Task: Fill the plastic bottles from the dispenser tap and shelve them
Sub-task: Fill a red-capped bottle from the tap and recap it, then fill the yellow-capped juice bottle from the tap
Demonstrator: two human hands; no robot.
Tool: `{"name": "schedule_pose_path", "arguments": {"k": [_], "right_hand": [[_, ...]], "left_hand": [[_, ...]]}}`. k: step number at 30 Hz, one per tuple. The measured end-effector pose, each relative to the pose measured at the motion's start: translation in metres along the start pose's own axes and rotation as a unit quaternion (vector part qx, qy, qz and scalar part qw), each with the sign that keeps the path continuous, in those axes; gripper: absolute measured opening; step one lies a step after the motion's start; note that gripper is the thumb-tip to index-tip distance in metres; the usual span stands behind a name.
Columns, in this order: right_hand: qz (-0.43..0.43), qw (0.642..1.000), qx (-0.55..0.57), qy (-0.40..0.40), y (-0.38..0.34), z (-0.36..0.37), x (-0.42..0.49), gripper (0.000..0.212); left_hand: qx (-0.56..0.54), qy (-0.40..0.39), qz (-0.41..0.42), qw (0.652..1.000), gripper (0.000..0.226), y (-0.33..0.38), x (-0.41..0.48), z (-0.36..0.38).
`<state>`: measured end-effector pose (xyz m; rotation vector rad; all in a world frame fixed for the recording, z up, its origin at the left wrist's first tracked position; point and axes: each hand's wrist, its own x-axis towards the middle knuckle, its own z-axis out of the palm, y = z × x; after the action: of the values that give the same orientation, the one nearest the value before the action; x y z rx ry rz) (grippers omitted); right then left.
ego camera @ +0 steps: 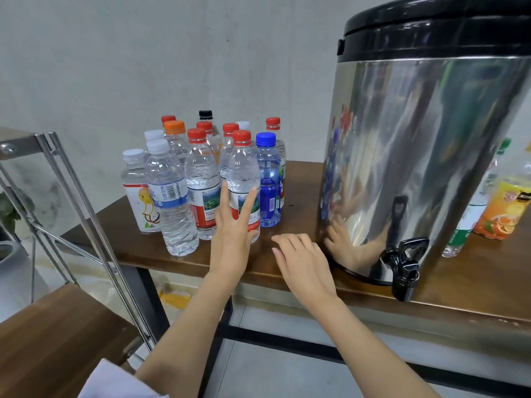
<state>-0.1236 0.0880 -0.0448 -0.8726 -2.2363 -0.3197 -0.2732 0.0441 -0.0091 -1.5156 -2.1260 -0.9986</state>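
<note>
Our left hand (234,225) spreads wide against a red-capped bottle (242,179) mid-frame, not gripping. Our right hand (301,259) hovers open, empty, near the tap (405,265).

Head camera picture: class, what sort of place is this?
Probably a plain workroom or test area: a bare concrete wall, a steel drinks dispenser on a wooden table, and a metal shelf rack.

Plain grey concrete-looking wall (143,53) behind, pretty bare. Brown wooden table (287,179) on black metal legs over a pale floor (273,374). Metal-framed wooden shelf (57,334) sits at the left.
</note>
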Motion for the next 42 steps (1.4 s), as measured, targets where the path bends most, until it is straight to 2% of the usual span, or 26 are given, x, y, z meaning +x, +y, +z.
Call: {"name": "schedule_pose_path", "arguments": {"k": [5, 9, 12, 19, 23, 26, 30, 33, 38, 42], "right_hand": [[-0.034, 0.999, -0.008, -0.013, 0.002, -0.002, -0.001, 0.028], [-0.055, 0.998, 0.007, -0.004, 0.004, -0.015, -0.012, 0.045], [-0.075, 0.997, 0.026, 0.026, 0.008, -0.035, -0.029, 0.044], [-0.128, 0.981, 0.055, 0.132, 0.029, -0.103, -0.067, 0.036], [-0.103, 0.973, 0.028, 0.203, 0.062, -0.147, -0.089, 0.028], [-0.061, 0.973, -0.008, 0.221, 0.098, -0.168, -0.104, 0.027], [0.0, 0.975, -0.066, 0.214, 0.151, -0.184, -0.12, 0.026], [0.054, 0.974, -0.097, 0.196, 0.19, -0.19, -0.128, 0.029], [0.141, 0.968, -0.148, 0.143, 0.254, -0.186, -0.136, 0.042], [0.21, 0.961, -0.152, 0.091, 0.295, -0.18, -0.135, 0.052]], "left_hand": [[-0.006, -0.008, -0.012, 1.0, 0.099, 0.001, -0.014, -0.005], [-0.032, -0.008, -0.007, 0.999, 0.055, 0.004, -0.037, -0.018], [-0.066, -0.001, 0.067, 0.996, 0.038, 0.012, -0.058, -0.029], [-0.134, 0.112, 0.191, 0.966, 0.03, 0.08, -0.084, -0.06], [-0.202, 0.151, 0.229, 0.94, 0.028, 0.142, -0.094, -0.065], [-0.256, 0.16, 0.246, 0.921, 0.027, 0.187, -0.098, -0.058], [-0.313, 0.123, 0.257, 0.906, 0.026, 0.243, -0.104, -0.034], [-0.329, 0.066, 0.253, 0.908, 0.028, 0.277, -0.105, -0.003], [-0.227, -0.105, 0.25, 0.935, 0.041, 0.319, -0.097, 0.069], [-0.138, -0.24, 0.243, 0.93, 0.045, 0.346, -0.082, 0.115]]}}
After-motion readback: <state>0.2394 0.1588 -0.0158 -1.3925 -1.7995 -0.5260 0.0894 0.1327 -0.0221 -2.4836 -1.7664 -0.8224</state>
